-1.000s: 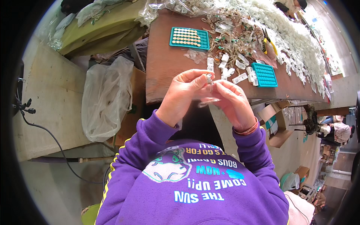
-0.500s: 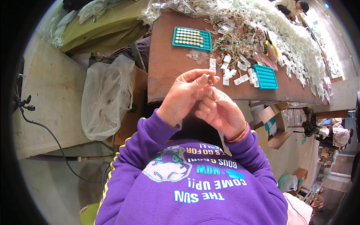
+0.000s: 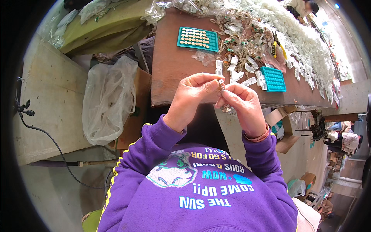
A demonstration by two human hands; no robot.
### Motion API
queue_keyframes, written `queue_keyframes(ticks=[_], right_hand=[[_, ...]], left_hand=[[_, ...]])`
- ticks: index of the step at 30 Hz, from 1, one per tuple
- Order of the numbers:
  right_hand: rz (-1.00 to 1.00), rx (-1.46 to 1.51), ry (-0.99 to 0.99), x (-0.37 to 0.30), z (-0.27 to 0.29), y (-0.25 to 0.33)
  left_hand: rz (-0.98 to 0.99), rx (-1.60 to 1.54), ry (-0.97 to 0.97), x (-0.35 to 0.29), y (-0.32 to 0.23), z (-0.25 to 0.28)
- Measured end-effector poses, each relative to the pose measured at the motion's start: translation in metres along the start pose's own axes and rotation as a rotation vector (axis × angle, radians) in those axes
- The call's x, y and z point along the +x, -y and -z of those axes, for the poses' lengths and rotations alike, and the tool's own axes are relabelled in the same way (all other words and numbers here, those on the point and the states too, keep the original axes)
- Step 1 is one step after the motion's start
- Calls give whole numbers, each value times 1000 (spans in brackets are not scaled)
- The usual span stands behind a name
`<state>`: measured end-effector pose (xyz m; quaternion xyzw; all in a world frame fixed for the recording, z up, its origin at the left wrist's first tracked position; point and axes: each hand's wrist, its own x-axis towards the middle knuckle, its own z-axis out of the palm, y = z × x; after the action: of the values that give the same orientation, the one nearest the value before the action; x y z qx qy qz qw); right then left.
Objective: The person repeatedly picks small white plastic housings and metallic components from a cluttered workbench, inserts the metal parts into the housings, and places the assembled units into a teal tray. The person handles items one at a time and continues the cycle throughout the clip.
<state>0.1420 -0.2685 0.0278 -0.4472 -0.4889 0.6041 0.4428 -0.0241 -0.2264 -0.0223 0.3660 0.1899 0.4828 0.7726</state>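
Above the table's front edge, my left hand [image 3: 194, 94] pinches one end of a small shiny piece [image 3: 221, 86], brownish and partly clear, between thumb and forefinger. My right hand [image 3: 247, 106] grips the same piece just beside it. A clear, glinting strand [image 3: 227, 107] hangs under the right fingers, and its exact kind is too small to make out. Just beyond the fingertips lie small white plastic cases [image 3: 219, 67]. A teal tray [image 3: 214, 47] filled with rows of round pale discs sits farther left, and a second teal tray [image 3: 274, 79] with small hollows lies to the right.
A tangled heap of cords and clear bits [image 3: 239, 42] covers the middle of the brown table [image 3: 170, 73]. Yellow-handled pliers [image 3: 275, 48] rest in it. White pieces [image 3: 286, 29] pile up behind. A plastic bag [image 3: 108, 104] hangs at left; a person [image 3: 301, 7] is at far right.
My right hand has moved up and right, its fingers now on the small piece at the left fingertips. A clear strand now shows beneath them. My left hand has barely shifted.
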Motion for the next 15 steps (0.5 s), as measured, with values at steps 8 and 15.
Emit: queue_keyframes(ticks=[8,15], right_hand=[[-21,-12,-6,4,-1,-6],[-70,-34,21,5,3,-4]], left_hand=[[55,-79,-18,0,5,4],[69,-158,-41,1,12,5]])
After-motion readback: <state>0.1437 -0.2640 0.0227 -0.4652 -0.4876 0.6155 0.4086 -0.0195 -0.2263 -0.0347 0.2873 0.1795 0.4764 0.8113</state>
